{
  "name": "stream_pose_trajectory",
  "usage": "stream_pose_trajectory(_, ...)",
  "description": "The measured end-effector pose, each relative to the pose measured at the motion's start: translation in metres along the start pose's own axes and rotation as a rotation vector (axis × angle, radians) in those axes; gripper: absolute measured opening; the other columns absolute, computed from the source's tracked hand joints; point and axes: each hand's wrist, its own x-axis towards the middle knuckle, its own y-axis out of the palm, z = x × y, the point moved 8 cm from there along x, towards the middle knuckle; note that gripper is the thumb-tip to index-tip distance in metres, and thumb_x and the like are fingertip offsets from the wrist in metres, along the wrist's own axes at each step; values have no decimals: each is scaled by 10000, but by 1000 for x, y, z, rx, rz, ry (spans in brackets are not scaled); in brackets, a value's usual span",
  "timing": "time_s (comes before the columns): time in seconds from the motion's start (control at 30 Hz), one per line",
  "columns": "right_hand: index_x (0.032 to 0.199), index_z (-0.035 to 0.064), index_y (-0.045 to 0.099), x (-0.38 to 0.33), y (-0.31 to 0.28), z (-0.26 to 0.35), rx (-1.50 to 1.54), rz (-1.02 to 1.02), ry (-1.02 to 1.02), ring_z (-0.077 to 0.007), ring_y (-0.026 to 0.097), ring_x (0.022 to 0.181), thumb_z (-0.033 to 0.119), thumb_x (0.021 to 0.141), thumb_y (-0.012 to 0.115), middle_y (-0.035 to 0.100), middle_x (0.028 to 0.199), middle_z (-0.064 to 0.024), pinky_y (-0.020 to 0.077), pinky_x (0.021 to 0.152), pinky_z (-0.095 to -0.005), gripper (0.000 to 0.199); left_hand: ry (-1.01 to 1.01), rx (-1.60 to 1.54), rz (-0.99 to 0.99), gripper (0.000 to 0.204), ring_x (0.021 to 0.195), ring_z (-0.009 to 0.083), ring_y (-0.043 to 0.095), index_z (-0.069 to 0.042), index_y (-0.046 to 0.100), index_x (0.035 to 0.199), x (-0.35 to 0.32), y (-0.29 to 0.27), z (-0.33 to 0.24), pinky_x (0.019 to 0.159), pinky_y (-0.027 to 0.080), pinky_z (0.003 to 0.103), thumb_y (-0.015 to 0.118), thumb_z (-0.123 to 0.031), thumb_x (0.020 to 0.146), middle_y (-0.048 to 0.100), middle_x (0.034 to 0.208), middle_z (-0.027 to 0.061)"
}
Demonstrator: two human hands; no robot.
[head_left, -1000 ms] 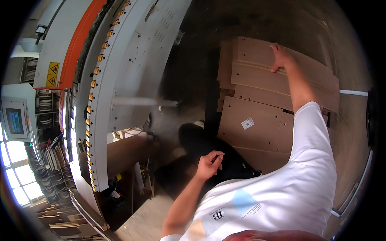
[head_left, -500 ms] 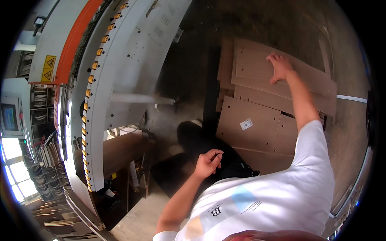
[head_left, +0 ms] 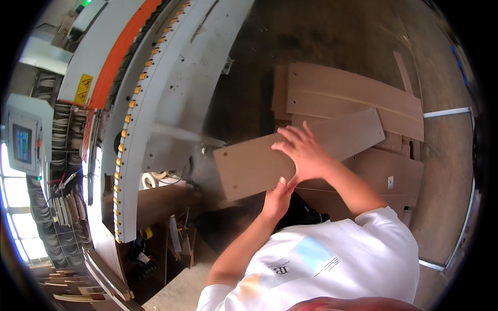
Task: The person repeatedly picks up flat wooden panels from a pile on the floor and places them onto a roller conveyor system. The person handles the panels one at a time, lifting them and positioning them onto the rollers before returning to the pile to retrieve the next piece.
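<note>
A long brown wood-grain board (head_left: 249, 166) with small holes near its end lies aslant in front of my body, above the stacked panels. My left hand (head_left: 276, 201) grips its near edge, thumb up at the edge; the other fingers are partly hidden below it. Over the board's upper face my right hand (head_left: 309, 155) is open, fingers spread and its thumb side close to my left thumb. More brown panels (head_left: 358, 98) lie stacked beyond and to the right, several with drilled holes. A small white label (head_left: 390, 182) sticks to one of them.
On the left runs a long grey machine (head_left: 176, 103) with a row of yellow rollers (head_left: 124, 133) and an orange stripe. A control screen (head_left: 23, 144) and racks of edging rolls (head_left: 61, 124) stand farther left. White floor lines (head_left: 447, 112) edge the right side.
My right hand has come back from the far panels toward my body. A long board now lies under it, and my left hand has moved slightly right and taken the near edge.
</note>
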Motion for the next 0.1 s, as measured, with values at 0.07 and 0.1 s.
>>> stream_pose_trajectory(0.07,1487,233,498,-7,6,8,138,-30,-41,-416,334,1576,661,571,955,378,1682,-154,157,1278,-744,1109,-32,-84,-99,728,1488,299,473,-102,408,1611,-9,-13,-9,1237,377,542,688,-465,1046,458,1639,79)
stream_pose_trajectory(0.1,1526,240,477,-14,11,0,200,-39,-49,-420,321,1586,654,636,938,352,1711,-150,137,1263,-772,1084,-59,-66,-111,804,1529,330,425,-136,331,1660,-15,-19,-15,1262,328,579,676,-513,1040,393,1694,86)
